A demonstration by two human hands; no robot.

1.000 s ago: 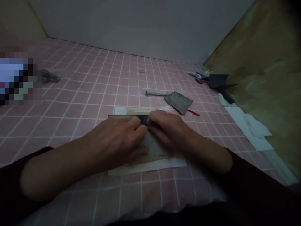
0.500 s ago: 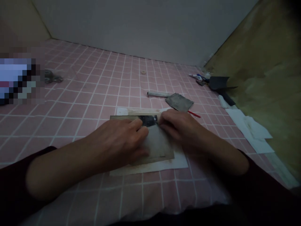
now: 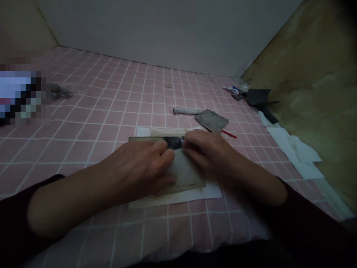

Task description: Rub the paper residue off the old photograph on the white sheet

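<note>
A worn greyish sheet (image 3: 185, 171) lies on white paper (image 3: 213, 191) in front of me, with a dark patch (image 3: 174, 143) along its far edge. My left hand (image 3: 142, 162) rests over the left part of the sheet, fingers bent in, the fingertips at the patch's left end. At the right end of the patch is my right hand (image 3: 205, 149), its thumb and fingers pinched together. Whatever is between either hand's fingers is hidden or too small to name.
A pink checked cloth (image 3: 111, 111) covers the surface. Beyond my hands lie a grey ragged piece (image 3: 212, 120), a pale rod (image 3: 185, 111) and a thin red stick (image 3: 230, 134). Black dustpan-like item (image 3: 259, 97) and white papers (image 3: 295, 152) lie right; scissors-like handles (image 3: 60, 92) left.
My right hand has shifted slightly left along the dark patch, covering its right end. My left hand stays nearly in place on the sheet. The whole view has drifted slightly.
</note>
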